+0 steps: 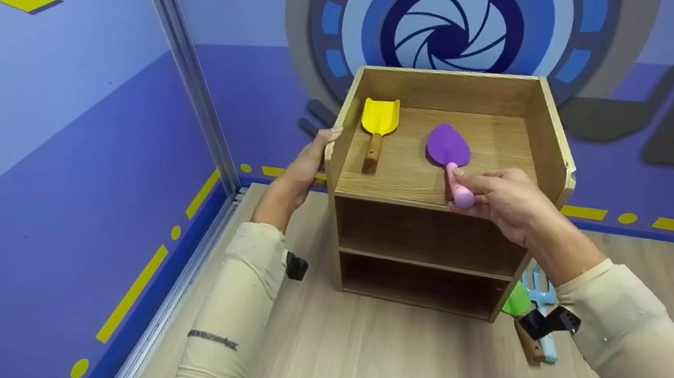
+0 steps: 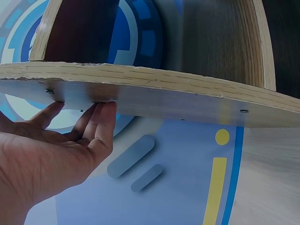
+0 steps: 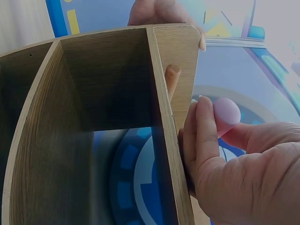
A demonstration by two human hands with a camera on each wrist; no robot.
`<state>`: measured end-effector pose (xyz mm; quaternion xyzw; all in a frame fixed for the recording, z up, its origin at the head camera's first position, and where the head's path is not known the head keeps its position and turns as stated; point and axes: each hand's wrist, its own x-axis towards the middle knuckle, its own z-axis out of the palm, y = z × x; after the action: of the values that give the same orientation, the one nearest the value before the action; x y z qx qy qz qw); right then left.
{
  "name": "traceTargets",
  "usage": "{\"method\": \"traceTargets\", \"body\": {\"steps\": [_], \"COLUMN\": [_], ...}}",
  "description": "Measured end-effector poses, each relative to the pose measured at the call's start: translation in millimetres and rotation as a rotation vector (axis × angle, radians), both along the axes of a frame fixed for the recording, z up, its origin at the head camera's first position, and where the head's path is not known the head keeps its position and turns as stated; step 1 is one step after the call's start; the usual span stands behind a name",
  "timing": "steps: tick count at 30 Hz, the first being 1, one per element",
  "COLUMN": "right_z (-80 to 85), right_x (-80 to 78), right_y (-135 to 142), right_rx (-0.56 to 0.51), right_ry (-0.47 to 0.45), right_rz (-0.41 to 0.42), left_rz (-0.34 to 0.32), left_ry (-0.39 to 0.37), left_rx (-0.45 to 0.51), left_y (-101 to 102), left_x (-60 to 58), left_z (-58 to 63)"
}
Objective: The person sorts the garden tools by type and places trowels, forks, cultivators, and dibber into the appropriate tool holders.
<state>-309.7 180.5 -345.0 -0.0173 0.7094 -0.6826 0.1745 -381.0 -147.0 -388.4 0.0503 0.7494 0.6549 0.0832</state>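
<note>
A small wooden shelf unit stands before me, with a railed top. My left hand rests against its left side; in the left wrist view the fingertips touch the outer face of the side panel. My right hand pinches the pink handle of a purple toy trowel, its blade over the top board. In the right wrist view the handle's end shows between thumb and fingers. A yellow toy shovel with a brown handle lies at the top's left.
On the floor to the right of the shelf lie a light blue toy fork and a green-bladed tool with a brown handle, partly hidden by my right wrist camera. A blue patterned wall rises behind, another at left.
</note>
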Motion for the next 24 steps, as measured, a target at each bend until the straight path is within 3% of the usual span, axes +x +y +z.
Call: {"method": "traceTargets", "body": {"steps": [13, 24], "right_z": [-2.0, -2.0], "right_x": [-19.1, -31.3], "right_y": [-8, -14], "right_rx": [-0.027, -0.054], "right_ry": [-0.015, -0.022], "right_rz": [-0.096, -0.122], "left_rz": [-0.007, 0.003], "left_ry": [-0.003, -0.004], "left_rx": [-0.006, 0.003], "left_y": [0, 0], "left_x": [1.8, 0.7], "left_z": [0.5, 0.0]}}
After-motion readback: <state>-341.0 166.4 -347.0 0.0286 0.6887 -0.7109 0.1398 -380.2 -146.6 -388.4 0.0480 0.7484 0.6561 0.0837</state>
